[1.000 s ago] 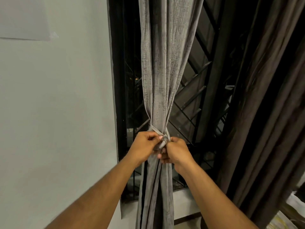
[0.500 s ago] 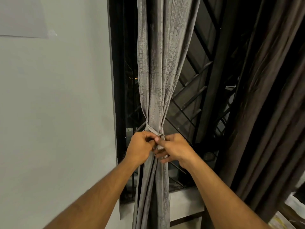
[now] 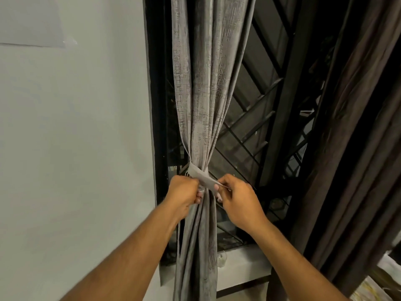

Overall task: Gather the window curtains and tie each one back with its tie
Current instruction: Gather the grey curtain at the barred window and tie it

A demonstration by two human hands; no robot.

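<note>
Curtain first: the grey, crosshatch-textured fabric curtain [image 3: 204,88] hangs gathered into a narrow bundle in front of the dark window, against the left edge of the black metal window grille [image 3: 260,131], and a flat grey fabric tie band [image 3: 198,172] is wrapped round its waist. Half a second ago both hands sat close together over the knot area; now they have drawn apart, and a strip of the band is stretched from the wrap down to the right. The left hand [image 3: 184,193] has its grip curled round the bundle and the band's other end just below the wrap. The right hand [image 3: 236,200] pinches the free strip between thumb and fingertips and holds it out to the side. That spreading looks like the band being pulled snug, so I judge this curtain to be near the end of its tying, with the fastening not yet finished. The dark brown pleated curtain [image 3: 355,148] at the right hangs loose, with no tie visible on it, so it appears to be waiting its turn. No brand, label or readable writing shows anywhere; a pale sheet [image 3: 30,20] fixed on the white wall [image 3: 76,137] looks blank
</note>
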